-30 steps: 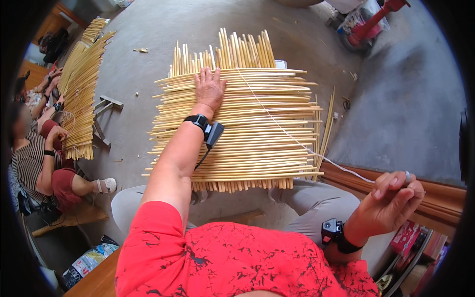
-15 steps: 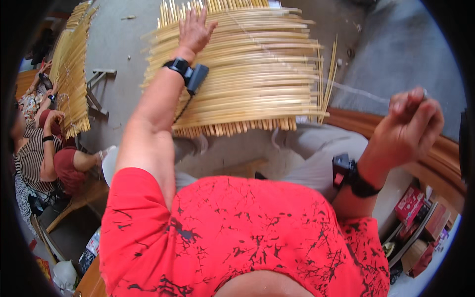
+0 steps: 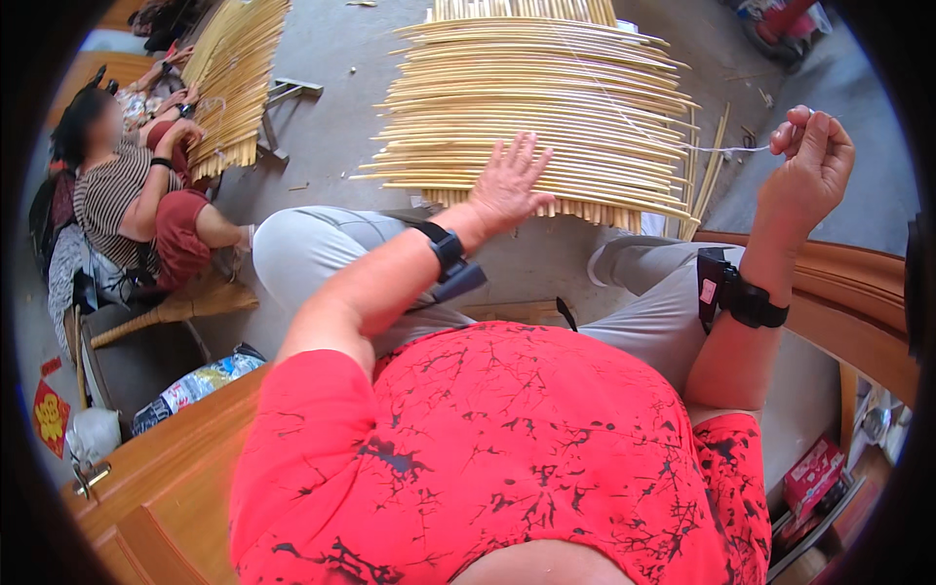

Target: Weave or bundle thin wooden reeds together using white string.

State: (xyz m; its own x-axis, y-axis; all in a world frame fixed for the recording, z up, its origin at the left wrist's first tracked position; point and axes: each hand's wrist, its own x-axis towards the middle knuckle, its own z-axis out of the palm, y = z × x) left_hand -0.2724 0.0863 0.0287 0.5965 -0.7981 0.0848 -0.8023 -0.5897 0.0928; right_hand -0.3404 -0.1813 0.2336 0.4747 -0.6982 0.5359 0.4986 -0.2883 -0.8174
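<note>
A mat of pale, slender stalks (image 3: 536, 107) lies crosswise in front of my knees. My left hand (image 3: 509, 183) rests flat, fingers spread, over its near edge. White string (image 3: 632, 125) runs slantwise across the stalks and out past the mat's right side. Its end leads to my right hand (image 3: 811, 161), raised to the right with thumb and fingers pinched on the string. A dark band with a box-like device sits on each of my wrists.
A co-worker (image 3: 127, 200) in a striped top sits at the left beside another stalk mat (image 3: 234, 78) on a metal stand (image 3: 288, 93). Loose stalks (image 3: 712, 166) lie right of my mat. Wooden panels (image 3: 838, 283) border the right; a red box (image 3: 814, 478) sits lower right.
My left hand has come back from the mat's far part to its near edge. The right hand has risen a little with the string, and the view has shifted.
</note>
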